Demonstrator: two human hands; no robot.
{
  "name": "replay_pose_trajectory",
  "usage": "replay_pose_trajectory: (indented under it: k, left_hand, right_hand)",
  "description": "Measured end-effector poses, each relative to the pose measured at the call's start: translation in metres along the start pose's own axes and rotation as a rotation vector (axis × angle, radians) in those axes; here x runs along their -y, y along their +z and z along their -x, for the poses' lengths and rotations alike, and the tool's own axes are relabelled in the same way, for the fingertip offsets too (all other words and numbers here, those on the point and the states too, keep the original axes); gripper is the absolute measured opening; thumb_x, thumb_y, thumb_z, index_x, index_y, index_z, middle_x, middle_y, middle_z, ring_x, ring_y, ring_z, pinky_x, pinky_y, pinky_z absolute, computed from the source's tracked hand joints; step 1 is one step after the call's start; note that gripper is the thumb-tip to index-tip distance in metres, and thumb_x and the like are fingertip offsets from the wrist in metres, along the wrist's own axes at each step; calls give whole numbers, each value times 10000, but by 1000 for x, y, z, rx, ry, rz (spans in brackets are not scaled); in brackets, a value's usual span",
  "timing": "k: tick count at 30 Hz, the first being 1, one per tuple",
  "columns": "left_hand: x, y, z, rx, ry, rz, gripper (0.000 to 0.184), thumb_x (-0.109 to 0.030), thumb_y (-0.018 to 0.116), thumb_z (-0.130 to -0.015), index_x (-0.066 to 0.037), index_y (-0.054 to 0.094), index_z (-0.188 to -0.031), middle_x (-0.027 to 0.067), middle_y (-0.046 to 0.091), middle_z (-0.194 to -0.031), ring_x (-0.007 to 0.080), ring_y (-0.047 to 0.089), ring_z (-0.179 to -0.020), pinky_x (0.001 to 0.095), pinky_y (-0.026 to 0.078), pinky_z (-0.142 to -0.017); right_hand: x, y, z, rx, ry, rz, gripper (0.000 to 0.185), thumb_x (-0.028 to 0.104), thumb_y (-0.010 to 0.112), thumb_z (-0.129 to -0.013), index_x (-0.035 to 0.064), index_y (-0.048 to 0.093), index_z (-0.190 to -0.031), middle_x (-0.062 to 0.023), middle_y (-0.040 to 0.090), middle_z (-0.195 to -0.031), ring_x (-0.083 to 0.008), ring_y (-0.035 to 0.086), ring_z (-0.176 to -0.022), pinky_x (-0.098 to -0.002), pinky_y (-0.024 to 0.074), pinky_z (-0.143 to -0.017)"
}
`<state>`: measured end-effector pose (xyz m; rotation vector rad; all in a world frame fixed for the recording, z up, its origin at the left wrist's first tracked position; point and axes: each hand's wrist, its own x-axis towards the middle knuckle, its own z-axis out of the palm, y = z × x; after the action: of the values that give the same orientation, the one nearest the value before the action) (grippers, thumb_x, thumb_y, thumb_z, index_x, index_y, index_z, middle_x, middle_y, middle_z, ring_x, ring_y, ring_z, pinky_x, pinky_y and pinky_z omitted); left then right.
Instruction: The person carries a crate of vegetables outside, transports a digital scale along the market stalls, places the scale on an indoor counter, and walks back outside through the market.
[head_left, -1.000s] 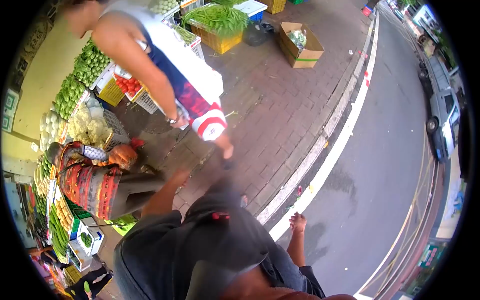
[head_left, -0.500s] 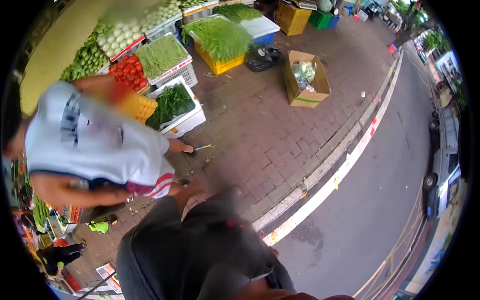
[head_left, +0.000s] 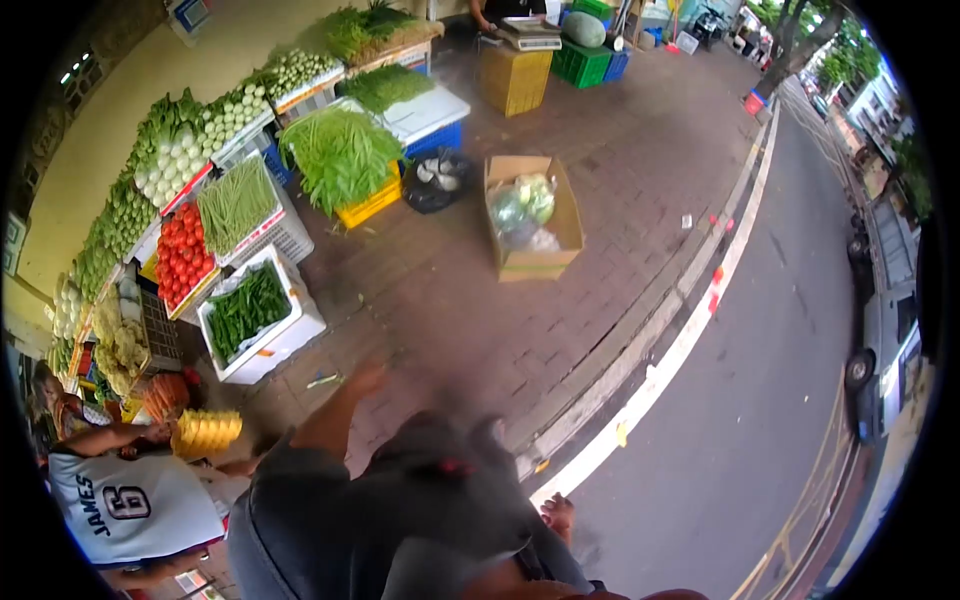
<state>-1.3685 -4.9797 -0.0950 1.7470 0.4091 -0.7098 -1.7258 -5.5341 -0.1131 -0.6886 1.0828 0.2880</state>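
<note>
My left hand (head_left: 366,379) reaches forward beyond a dark sleeve, above the brick pavement. It is smeared, so its fingers cannot be made out and no held thing shows. My right hand (head_left: 559,514) hangs low beside my dark clothing, by the white kerb line (head_left: 640,400); its fingers look curled with nothing seen in them. Nearest my left hand is a white foam box (head_left: 300,330) of green peppers (head_left: 248,312), apart from it. A cardboard box (head_left: 535,264) with bagged vegetables (head_left: 525,212) stands farther ahead on the pavement.
Tomatoes (head_left: 183,255), long beans (head_left: 238,208) and leafy greens (head_left: 345,155) fill crates at left. A black bag (head_left: 436,180) sits beside them. A person in a white jersey (head_left: 140,505) is close at lower left. The road (head_left: 760,350) runs along the right.
My view has moved forward along the pavement. The person in the jersey has shifted to the lower left, and the cardboard box appears closer. My right hand now shows more fully.
</note>
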Motion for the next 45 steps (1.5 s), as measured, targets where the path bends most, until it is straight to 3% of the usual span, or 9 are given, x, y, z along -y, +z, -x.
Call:
replay_pose_trajectory:
  k: [4,8,12,16,19,24,31,34,45]
  left_hand:
    - [-44,38,-6,-206,-221,180,233,-308,559,-851,-77,560,-818,98,565,-678,227,515,-477,364,439,-412]
    - [34,59,-91,435,-495,1070,216,-306,465,-898,-139,550,-791,75,560,-670,204,479,-457,341,408,-407]
    - [-39,151,-163,367,-626,810,229,-294,426,-916,-142,576,-831,75,561,-653,223,515,-506,371,425,-436]
    - [-215,259,-236,-87,-630,273,235,-267,456,-886,-89,600,-834,96,576,-671,240,553,-546,394,444,-462]
    - [-273,293,-336,11,-283,-104,213,-226,527,-827,-29,591,-781,97,579,-686,227,573,-563,360,452,-465]
    - [-508,352,-420,-73,-70,266,171,-217,533,-851,-69,555,-768,58,544,-659,170,528,-515,307,440,-445]
    - [-564,416,-550,-212,-160,400,175,-247,516,-870,-81,559,-834,69,543,-678,196,506,-494,339,438,-443]
    - [-550,447,-554,-112,-471,151,222,-300,481,-898,-93,533,-836,76,538,-701,197,488,-530,359,438,-488]
    - [-615,549,-647,-114,-685,643,248,-330,517,-859,-101,558,-946,57,586,-716,206,564,-559,358,452,-487]
  right_hand:
    - [186,35,-24,-175,-240,195,180,255,511,-892,78,501,-862,-31,451,-562,-141,419,-397,-247,275,-300]
    - [311,68,-86,-226,-379,162,166,268,525,-878,107,486,-861,18,398,-536,-87,350,-376,-223,213,-307]
    - [391,54,-175,-202,-220,183,190,277,555,-870,90,524,-882,-18,458,-542,-144,419,-396,-270,286,-326]
    - [451,57,-188,99,-1590,1702,127,231,582,-839,136,530,-771,4,468,-568,-140,467,-442,-297,340,-350]
    - [515,77,-196,-254,-627,1595,140,310,615,-697,176,577,-691,-5,548,-708,-198,547,-569,-351,393,-402]
    - [644,100,-247,28,-852,1441,127,345,584,-687,227,543,-661,-18,496,-768,-200,530,-592,-350,412,-428]
    - [864,109,-422,183,-807,1339,172,243,558,-848,74,571,-880,-63,573,-675,-164,543,-526,-263,411,-406]
    - [987,166,-465,-283,-124,465,125,227,530,-883,109,501,-851,-20,528,-661,-128,482,-465,-249,289,-350]
    - [1298,334,-653,56,-657,937,299,317,570,-831,23,573,-883,-74,596,-679,-149,574,-519,-249,385,-398]
